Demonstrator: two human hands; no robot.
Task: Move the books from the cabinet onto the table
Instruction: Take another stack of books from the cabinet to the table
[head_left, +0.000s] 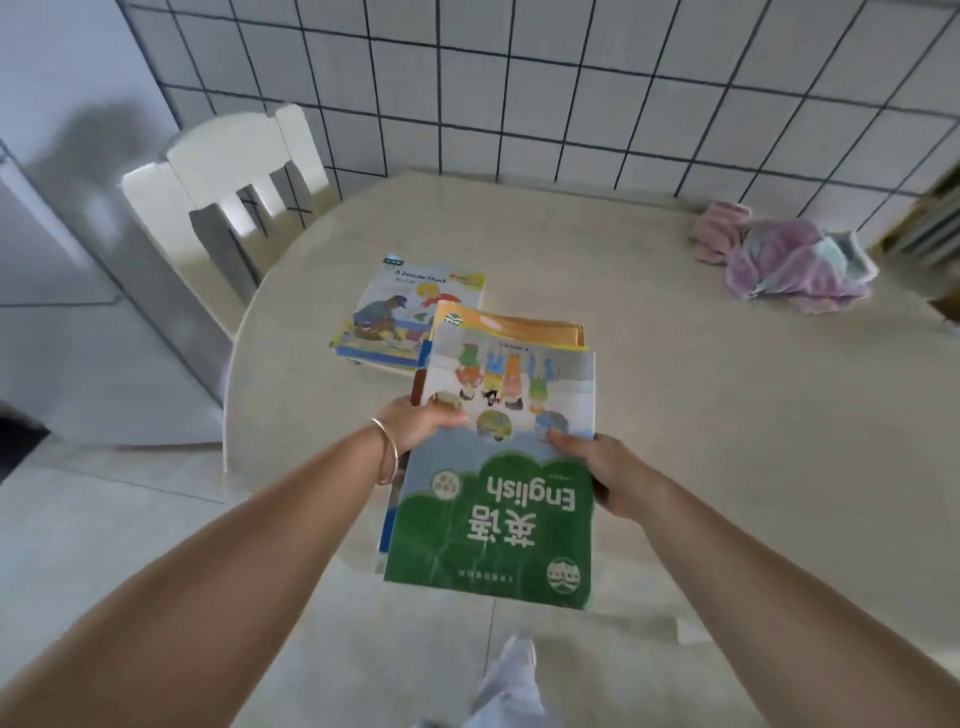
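The green English book (493, 499) hid the books stacked beneath it and most fingers of both hands. An orange book (514, 327) showed only its twelve-o'clock edge. At three o'clock, the frame cut off a shelf (930, 223).

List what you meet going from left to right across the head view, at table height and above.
White chair → picture book lying on the table → green English book held in both hands → crumpled pink and purple cloth.
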